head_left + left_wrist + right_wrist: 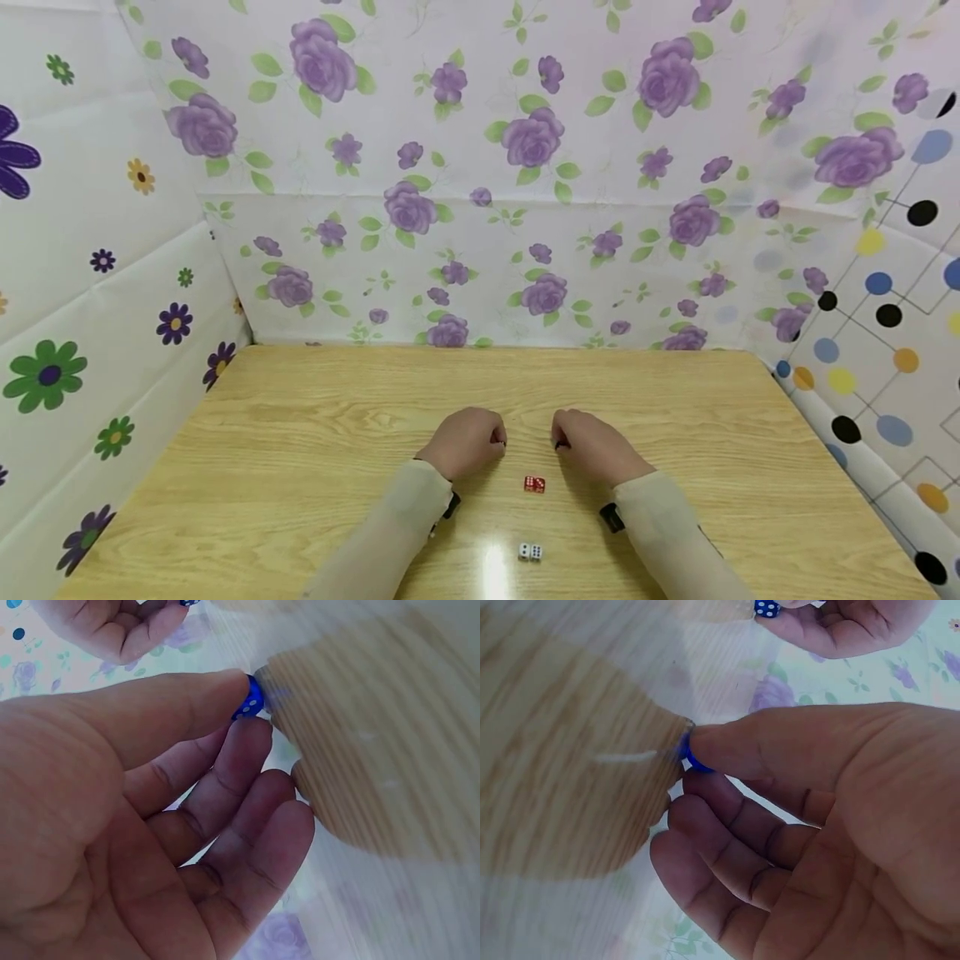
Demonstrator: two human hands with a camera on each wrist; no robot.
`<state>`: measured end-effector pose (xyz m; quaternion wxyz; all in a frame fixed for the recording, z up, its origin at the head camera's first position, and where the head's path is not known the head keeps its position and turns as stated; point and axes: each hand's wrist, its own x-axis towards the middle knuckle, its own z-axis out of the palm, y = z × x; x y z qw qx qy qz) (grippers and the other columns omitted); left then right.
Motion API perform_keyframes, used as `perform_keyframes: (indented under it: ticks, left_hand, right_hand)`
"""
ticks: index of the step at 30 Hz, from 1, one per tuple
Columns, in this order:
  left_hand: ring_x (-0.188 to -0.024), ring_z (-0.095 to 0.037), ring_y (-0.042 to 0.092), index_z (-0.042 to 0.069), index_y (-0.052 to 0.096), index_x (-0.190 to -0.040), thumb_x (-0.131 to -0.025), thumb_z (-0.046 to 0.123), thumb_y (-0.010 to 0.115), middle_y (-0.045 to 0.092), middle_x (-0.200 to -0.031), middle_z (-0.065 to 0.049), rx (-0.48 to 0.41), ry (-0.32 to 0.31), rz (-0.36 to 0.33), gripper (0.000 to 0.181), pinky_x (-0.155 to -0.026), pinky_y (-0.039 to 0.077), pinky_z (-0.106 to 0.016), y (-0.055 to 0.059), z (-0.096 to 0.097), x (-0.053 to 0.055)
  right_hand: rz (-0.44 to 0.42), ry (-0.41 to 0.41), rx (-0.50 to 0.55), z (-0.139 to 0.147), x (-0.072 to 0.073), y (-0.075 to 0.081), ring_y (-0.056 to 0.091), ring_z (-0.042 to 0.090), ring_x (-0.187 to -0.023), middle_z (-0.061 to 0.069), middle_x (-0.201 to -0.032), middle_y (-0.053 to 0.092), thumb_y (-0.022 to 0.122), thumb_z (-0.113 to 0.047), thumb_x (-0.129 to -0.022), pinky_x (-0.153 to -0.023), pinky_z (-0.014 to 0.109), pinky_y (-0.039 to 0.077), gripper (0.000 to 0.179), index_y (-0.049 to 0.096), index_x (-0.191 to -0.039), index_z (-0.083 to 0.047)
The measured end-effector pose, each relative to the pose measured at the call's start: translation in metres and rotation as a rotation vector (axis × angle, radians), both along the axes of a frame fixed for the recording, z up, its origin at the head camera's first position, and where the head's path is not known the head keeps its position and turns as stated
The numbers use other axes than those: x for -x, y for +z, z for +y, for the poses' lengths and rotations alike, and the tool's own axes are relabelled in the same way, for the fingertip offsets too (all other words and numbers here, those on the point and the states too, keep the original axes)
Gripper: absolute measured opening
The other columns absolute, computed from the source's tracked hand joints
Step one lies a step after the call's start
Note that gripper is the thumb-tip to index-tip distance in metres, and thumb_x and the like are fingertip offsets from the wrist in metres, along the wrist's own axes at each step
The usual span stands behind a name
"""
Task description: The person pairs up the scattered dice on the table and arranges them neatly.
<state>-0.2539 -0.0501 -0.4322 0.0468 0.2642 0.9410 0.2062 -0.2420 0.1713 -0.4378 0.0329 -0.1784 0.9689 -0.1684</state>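
My left hand [467,442] pinches a blue die [250,699] between thumb and fingers, low at the tabletop. Opposite it, my right hand [597,446] pinches another blue die [695,754], most of it covered by the thumb and fingertips. In the head view both blue dice are largely hidden by the hands. A pair of red dice [535,484] lies side by side between the forearms. Nearer the front, two white dice [530,552] with dark pips sit close together.
The wood-grain table [315,417] has a glare spot near the front. A purple-flowered cloth [480,242] hangs behind it. Flower-printed cloth [135,292] stands at the left, dotted cloth [870,358] at the right. Each wrist wears a dark strap [612,517].
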Motion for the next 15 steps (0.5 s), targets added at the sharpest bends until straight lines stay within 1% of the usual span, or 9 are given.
perform_keyframes:
  ticks: [7,11,15]
  left_hand:
    - [-0.072,-0.005,0.056,0.019,0.070,-0.085,-0.088,0.016,0.064,0.063,-0.080,0.011,0.008,-0.004,0.000,0.007,-0.069,0.048,-0.027,-0.0027,0.0015,0.0013]
    - [-0.077,-0.006,0.058,0.018,0.071,-0.089,-0.087,0.018,0.065,0.065,-0.085,0.010,-0.002,0.001,-0.008,0.007,-0.072,0.049,-0.028,-0.0022,-0.0018,0.0022]
    - [-0.081,-0.008,0.060,0.015,0.071,-0.095,-0.085,0.017,0.067,0.066,-0.089,0.007,-0.011,0.005,-0.017,0.011,-0.075,0.050,-0.029,-0.0021,-0.0061,0.0025]
  right_hand:
    - [-0.057,-0.020,0.019,-0.0001,0.0008,0.0020,0.049,0.012,-0.072,-0.003,-0.081,0.055,0.066,-0.005,-0.086,-0.069,0.032,0.044,0.012,0.059,-0.093,-0.012]
    - [-0.056,-0.017,0.012,-0.0005,0.0008,0.0035,0.049,0.012,-0.071,-0.004,-0.080,0.055,0.067,-0.007,-0.085,-0.068,0.033,0.044,0.011,0.060,-0.091,-0.012]
    - [-0.040,-0.012,-0.005,-0.0021,0.0009,0.0031,0.049,0.011,-0.070,-0.005,-0.078,0.054,0.067,-0.008,-0.084,-0.067,0.032,0.043,0.009,0.061,-0.086,-0.014]
